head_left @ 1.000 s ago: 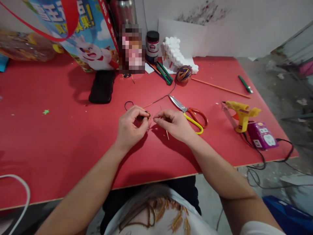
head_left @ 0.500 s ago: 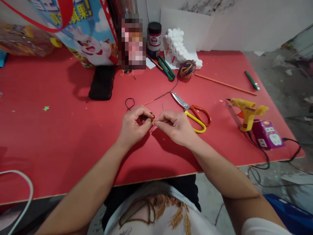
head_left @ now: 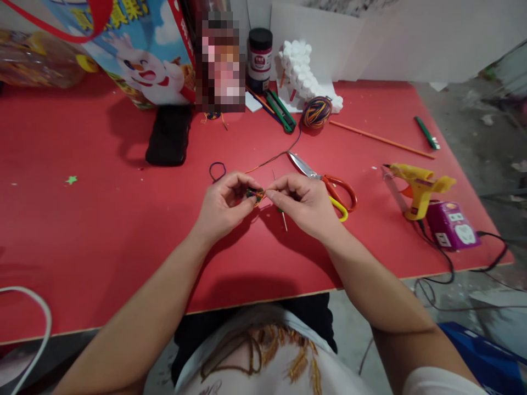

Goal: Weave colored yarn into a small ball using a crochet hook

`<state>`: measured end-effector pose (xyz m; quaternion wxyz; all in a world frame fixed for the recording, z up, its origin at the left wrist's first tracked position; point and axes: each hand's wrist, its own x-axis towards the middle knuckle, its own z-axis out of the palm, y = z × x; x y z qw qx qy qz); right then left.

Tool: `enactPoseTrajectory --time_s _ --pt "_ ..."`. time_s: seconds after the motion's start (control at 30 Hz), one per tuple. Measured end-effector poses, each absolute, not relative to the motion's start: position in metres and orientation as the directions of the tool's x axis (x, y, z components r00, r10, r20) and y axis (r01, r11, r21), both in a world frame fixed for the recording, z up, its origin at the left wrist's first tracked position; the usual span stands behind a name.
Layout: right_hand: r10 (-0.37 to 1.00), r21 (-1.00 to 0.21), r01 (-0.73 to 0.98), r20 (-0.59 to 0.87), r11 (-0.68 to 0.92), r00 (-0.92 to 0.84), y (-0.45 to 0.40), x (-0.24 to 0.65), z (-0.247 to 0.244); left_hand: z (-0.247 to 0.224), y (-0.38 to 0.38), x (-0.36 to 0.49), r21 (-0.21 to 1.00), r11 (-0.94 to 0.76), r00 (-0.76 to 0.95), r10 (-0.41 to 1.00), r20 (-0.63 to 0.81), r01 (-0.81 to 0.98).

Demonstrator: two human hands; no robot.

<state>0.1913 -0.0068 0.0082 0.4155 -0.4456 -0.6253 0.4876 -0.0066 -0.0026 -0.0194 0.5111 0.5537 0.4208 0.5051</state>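
My left hand (head_left: 226,203) pinches a small multicoloured yarn piece (head_left: 256,194) between thumb and fingers over the red table. My right hand (head_left: 302,200) is closed at the right side of that piece, its thumb and index fingertip pressed together on its yarn. A thin tool with a metal tip (head_left: 284,219) shows below my right hand, partly hidden by it. From a multicoloured yarn ball (head_left: 317,113) a strand runs down towards my left hand. Just right of my right hand lie scissors (head_left: 340,192) with red and yellow handles, partly covered.
On the red table (head_left: 102,236) are a black phone (head_left: 168,135), a green cutter (head_left: 280,111), a dark-lidded jar (head_left: 259,60), an orange stick (head_left: 382,140) and a white bumpy model (head_left: 302,71). A yellow glue gun (head_left: 420,189) stands by a purple box (head_left: 453,225) at the right.
Both hands have shifted slightly upward, and more of the yarn piece shows between them. The thin tool's tip now shows below my right hand, which covers more of the yellow scissor handle.
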Motion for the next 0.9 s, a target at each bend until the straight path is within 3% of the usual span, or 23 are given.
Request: enactPoseTrajectory --time_s 0.47,0.67,0.9 --pt "0.929 -0.949 0.153 0.223 0.277 -0.297 -0.007 0.188 0.000 -0.023 -0.007 -0.004 0.995 -0.093 0.231 0.970 0.081 0.043" --pt "0.937 -0.953 0.158 0.206 0.257 -0.283 -0.004 0.189 -0.001 -0.017 -0.007 -0.002 0.990 0.103 0.296 0.952 -0.072 -0.093" --pt "0.943 -0.958 0.135 0.211 0.251 -0.259 -0.004 0.189 -0.004 -0.024 -0.006 -0.006 0.969 0.181 0.298 0.946 -0.124 -0.171"
